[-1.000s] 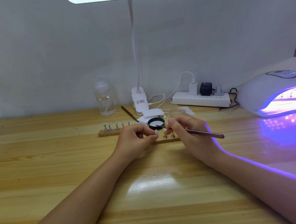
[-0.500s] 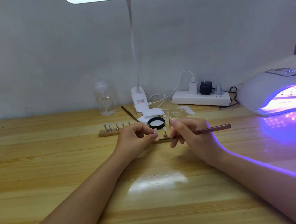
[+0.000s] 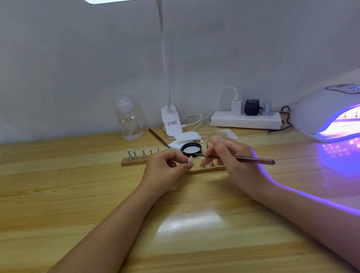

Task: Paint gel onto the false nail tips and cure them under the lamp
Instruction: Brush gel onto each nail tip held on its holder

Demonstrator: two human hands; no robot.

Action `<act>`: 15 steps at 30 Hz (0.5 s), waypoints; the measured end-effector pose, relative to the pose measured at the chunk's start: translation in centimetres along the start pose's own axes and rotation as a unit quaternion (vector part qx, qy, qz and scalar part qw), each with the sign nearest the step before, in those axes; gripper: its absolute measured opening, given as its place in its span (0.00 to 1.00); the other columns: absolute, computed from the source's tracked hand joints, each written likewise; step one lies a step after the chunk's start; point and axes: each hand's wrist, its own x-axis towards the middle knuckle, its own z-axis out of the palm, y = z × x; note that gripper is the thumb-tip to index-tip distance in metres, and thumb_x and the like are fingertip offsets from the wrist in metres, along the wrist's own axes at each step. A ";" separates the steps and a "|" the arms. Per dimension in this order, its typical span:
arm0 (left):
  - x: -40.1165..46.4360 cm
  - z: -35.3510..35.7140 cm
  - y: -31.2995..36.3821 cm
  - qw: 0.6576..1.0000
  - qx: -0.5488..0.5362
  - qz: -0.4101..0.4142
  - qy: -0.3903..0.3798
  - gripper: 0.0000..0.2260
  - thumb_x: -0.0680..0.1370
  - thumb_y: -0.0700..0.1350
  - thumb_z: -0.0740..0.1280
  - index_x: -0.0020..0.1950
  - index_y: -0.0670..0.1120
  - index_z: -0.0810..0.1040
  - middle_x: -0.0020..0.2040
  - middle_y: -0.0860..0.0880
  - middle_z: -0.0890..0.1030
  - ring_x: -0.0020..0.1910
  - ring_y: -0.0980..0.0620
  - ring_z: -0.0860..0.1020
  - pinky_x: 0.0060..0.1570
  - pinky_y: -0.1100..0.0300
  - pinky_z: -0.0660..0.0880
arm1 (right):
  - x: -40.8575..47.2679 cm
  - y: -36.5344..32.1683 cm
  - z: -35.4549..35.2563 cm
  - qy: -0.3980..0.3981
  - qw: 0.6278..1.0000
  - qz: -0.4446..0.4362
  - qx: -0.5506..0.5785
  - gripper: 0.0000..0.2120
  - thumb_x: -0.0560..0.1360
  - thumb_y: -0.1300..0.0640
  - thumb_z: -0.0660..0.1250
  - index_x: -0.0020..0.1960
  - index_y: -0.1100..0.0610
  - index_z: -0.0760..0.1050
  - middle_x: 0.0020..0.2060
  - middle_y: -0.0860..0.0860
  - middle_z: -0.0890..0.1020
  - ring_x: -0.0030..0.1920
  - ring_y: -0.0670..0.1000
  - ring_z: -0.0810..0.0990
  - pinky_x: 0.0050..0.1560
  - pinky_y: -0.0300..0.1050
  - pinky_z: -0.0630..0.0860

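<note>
Fingers [image 3: 189,161] of the left hand [image 3: 165,171] are pinching a pale false nail tip [image 3: 190,160] just above the near wooden holder strip [image 3: 207,169]. Right hand [image 3: 232,159] is clamping a brown gel brush [image 3: 254,159], its bristle end meeting the tip. Two metal stands [image 3: 206,164] are sitting on that strip. Second strip [image 3: 132,161], carrying five tips [image 3: 142,151], is lying to the left. Black lid [image 3: 191,149] is resting just behind the hands; the glass jar [image 3: 215,136] is possibly open. Curing lamp [image 3: 336,113] is glowing violet at the right edge, its display unreadable. Desk lamp [image 3: 170,119] label is illegible. Wooden table [image 3: 70,203] is offering open room in front.
</note>
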 end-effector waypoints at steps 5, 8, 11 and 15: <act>0.0 0.0 0.0 1.000 -0.001 -0.003 -0.002 0.08 0.69 0.38 0.73 0.33 0.48 0.79 0.28 0.58 0.76 0.24 0.62 0.66 0.27 0.75 0.65 | -0.4 -0.2 0.2 -0.004 0.996 0.001 0.088 0.21 0.72 0.44 0.56 0.34 0.59 0.78 0.26 0.47 0.81 0.29 0.41 0.78 0.33 0.30 0.71; 0.0 0.0 0.0 1.000 -0.007 -0.005 -0.001 0.07 0.69 0.38 0.73 0.33 0.48 0.80 0.25 0.62 0.76 0.23 0.62 0.65 0.27 0.75 0.64 | -0.2 0.0 0.1 0.004 1.000 -0.023 0.007 0.17 0.75 0.46 0.56 0.36 0.52 0.78 0.30 0.44 0.82 0.34 0.39 0.77 0.37 0.30 0.71; 0.0 0.0 0.0 1.000 -0.009 -0.011 0.001 0.08 0.69 0.38 0.73 0.33 0.49 0.80 0.25 0.63 0.76 0.23 0.62 0.65 0.27 0.75 0.63 | -0.2 0.1 0.1 -0.020 1.000 -0.008 0.016 0.20 0.75 0.42 0.56 0.34 0.51 0.78 0.29 0.46 0.81 0.32 0.41 0.78 0.38 0.32 0.72; 0.0 -0.1 0.0 1.000 -0.008 -0.018 0.010 0.09 0.69 0.38 0.73 0.32 0.50 0.80 0.26 0.63 0.76 0.24 0.62 0.66 0.28 0.75 0.64 | -0.4 0.1 0.1 -0.004 0.999 -0.020 0.028 0.19 0.76 0.46 0.57 0.32 0.50 0.78 0.28 0.47 0.81 0.30 0.41 0.77 0.36 0.29 0.69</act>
